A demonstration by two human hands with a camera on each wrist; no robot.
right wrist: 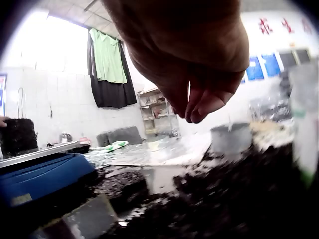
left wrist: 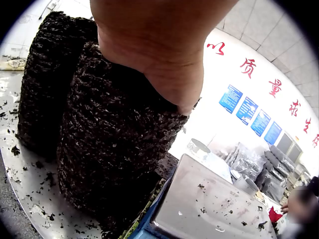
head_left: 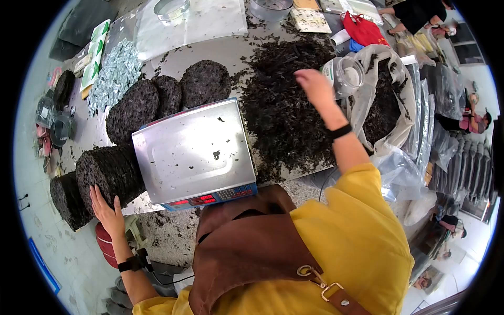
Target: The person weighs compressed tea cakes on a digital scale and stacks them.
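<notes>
In the head view my left hand (head_left: 108, 215) lies with straight fingers against a stack of dark, round, seaweed-like cakes (head_left: 107, 173). The left wrist view shows the palm's heel over the top of that stack (left wrist: 114, 144), with a second stack (left wrist: 55, 84) beside it. My right hand (head_left: 317, 90) is over a pile of loose dark flakes (head_left: 286, 115), beside a clear plastic jar (head_left: 347, 77). Its fingers hang loosely bent in the right wrist view, with nothing visible in them. Between the hands stands a digital scale (head_left: 191, 152), only crumbs on its steel pan.
Behind the scale lie several flat dark cakes (head_left: 206, 83) and a heap of small silvery packets (head_left: 116, 71). An open plastic bag (head_left: 362, 113) of dark flakes stands at the right. Metal rings (head_left: 270, 8) and a red cloth (head_left: 362, 30) are farther back.
</notes>
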